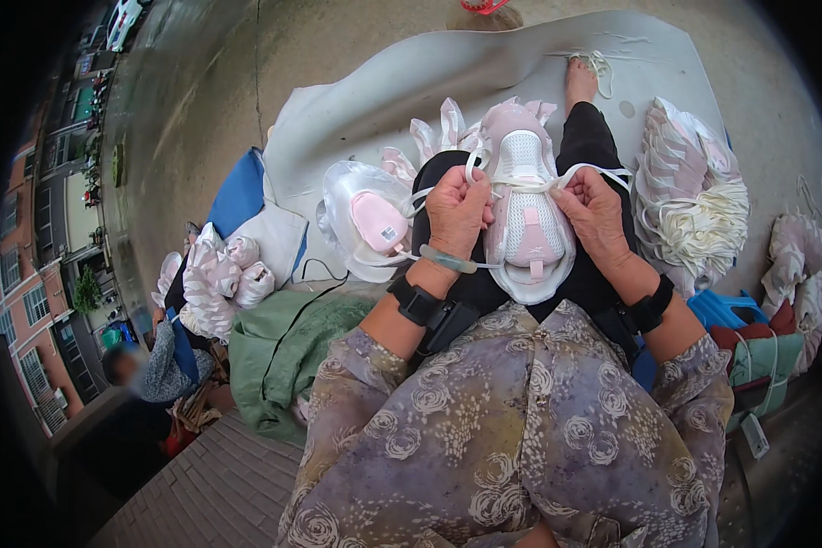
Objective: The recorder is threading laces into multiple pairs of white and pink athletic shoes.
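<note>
A pink and white shoe upper (pixel 522 228) lies across my lap, its heel end toward me. White lace (pixel 571 173) crosses its front, and both ends run out to the sides. My left hand (pixel 458 203) pinches the lace at the shoe's left edge, where a loop stands up. On the other side, my right hand (pixel 593 206) grips the lace between thumb and fingers, close against the shoe. Beside my left wrist, a pink shoe piece (pixel 377 222) with a small label sits in a clear plastic cover (pixel 340 187).
A large pale sheet (pixel 356 119) covers the ground ahead. Stacked pink uppers and bundled white laces (pixel 703 215) lie at right. More pink pieces (pixel 224 283) and a green cloth (pixel 279 347) are at left. A person in grey (pixel 175 361) sits farther left.
</note>
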Demonstrator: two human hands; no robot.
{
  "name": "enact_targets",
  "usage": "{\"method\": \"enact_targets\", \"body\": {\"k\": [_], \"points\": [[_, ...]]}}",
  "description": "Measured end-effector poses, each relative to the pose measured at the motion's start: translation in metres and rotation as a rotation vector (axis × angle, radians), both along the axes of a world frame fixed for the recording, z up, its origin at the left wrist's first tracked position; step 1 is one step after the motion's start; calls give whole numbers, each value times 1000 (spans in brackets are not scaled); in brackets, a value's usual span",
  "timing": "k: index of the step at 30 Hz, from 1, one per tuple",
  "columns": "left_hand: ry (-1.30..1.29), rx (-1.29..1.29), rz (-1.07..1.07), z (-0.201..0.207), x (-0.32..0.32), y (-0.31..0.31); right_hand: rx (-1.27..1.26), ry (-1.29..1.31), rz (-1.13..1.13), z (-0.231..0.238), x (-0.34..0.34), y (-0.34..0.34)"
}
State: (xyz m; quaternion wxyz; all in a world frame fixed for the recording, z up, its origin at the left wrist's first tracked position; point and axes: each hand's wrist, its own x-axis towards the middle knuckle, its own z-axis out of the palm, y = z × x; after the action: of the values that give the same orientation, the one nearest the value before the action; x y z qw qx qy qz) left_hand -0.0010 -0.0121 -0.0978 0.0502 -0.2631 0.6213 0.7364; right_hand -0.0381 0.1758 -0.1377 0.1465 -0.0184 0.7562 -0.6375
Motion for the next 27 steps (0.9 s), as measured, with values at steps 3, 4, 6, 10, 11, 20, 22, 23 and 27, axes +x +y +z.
{"method": "enact_targets", "body": {"k": [3, 4, 6, 10, 11, 20, 22, 23, 27], "points": [[43, -51, -11, -2, -1, 2, -4, -40, -5, 2, -1, 0], [43, -51, -10, -3, 0, 2, -5, -40, -3, 3, -1, -1], [89, -87, -3, -6, 0, 3, 18, -36, 21, 6, -1, -1], [130, -127, 8, -13, 0, 5, 10, -53, 13, 4, 0, -1], [281, -432, -49, -12, 1, 8, -20, -46, -5, 3, 0, -1], [175, -757, -182, -2, 1, 2, -153, -95, -95, 21, 3, 4], [204, -850, -161, 9, 5, 4, -149, -37, -135, 26, 2, 3], [356, -918, -242, 13, 9, 4, -115, 66, -99, 29, 2, 1], [582, -1067, -478, 22, 14, 3, 102, 332, 122, 51, 2, -12]]}}
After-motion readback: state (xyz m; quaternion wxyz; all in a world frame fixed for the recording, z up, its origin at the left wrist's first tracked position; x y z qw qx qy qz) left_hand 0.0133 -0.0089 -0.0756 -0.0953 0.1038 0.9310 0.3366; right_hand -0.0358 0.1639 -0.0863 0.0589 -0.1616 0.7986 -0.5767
